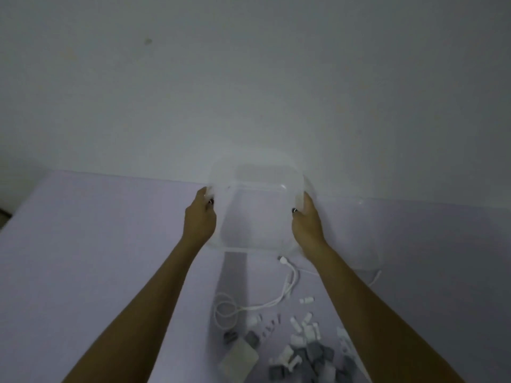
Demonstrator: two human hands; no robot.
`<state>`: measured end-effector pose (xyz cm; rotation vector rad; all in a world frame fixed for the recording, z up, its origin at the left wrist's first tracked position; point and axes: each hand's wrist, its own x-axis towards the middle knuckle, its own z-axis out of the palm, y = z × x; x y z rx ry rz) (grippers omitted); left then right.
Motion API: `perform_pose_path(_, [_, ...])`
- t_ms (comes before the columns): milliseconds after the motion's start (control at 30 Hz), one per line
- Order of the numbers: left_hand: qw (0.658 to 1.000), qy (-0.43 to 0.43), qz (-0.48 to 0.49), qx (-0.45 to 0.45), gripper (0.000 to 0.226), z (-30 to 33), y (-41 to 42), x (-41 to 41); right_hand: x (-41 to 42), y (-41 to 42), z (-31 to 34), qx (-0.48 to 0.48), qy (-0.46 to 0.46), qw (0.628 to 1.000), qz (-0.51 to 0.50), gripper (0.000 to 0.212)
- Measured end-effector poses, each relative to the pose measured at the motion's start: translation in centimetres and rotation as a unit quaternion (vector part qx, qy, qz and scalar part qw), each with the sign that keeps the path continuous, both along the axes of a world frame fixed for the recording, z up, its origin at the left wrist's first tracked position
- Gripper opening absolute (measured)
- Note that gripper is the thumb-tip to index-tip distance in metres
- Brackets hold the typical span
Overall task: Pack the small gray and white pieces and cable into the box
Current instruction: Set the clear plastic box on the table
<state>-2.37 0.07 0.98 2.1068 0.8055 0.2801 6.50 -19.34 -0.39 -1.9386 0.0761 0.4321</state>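
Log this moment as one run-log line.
left hand: grips clear box | right hand: grips box | white cable, gray and white pieces: unpacked on table

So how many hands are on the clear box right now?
2: the left hand grips the clear box on its left side, the right hand on its right side.

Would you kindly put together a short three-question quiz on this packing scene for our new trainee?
1. True or false: both hands grip the clear plastic box.
2. Where does the white cable lie? A) inside the box B) on the table, nearer the person than the box
3. What colours are the small pieces piled near the right forearm?

Key:
1. True: left hand and right hand hold opposite sides.
2. B
3. Gray and white.
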Motion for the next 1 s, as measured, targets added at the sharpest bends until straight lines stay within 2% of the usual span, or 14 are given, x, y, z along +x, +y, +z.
perform_pose_path(100, [0.998,-0.047,0.001,-0.046,0.036,3.0,-0.3,-3.7,-3.1,-1.4,2.0,0.052,-0.004,0.999,-0.006,0.059])
perform_pose_path(200, [0.987,-0.044,-0.001,-0.154,0.037,3.5,-0.2,-8.4,-8.9,-2.8,2.4,0.095,0.026,0.995,-0.004,0.061])
perform_pose_path(267, [0.981,-0.017,-0.012,-0.191,0.046,2.7,-0.4,-11.6,-12.7,-3.6,2.0,0.103,0.041,0.994,-0.009,0.061])
perform_pose_path(367, [0.987,0.007,-0.042,-0.155,0.050,0.9,-1.4,-16.1,-17.4,-4.6,1.3,0.063,0.047,0.997,-0.024,0.060])
perform_pose_path(700, [0.979,0.040,-0.032,-0.196,0.042,-2.1,-6.7,-30.9,-33.0,-9.0,-0.8,0.010,0.083,0.994,-0.067,0.058])
perform_pose_path(1000, [0.980,0.057,-0.012,-0.191,0.041,-3.4,-10.6,-37.9,-39.9,-12.5,-2.9,-0.006,0.113,0.991,-0.071,0.051])
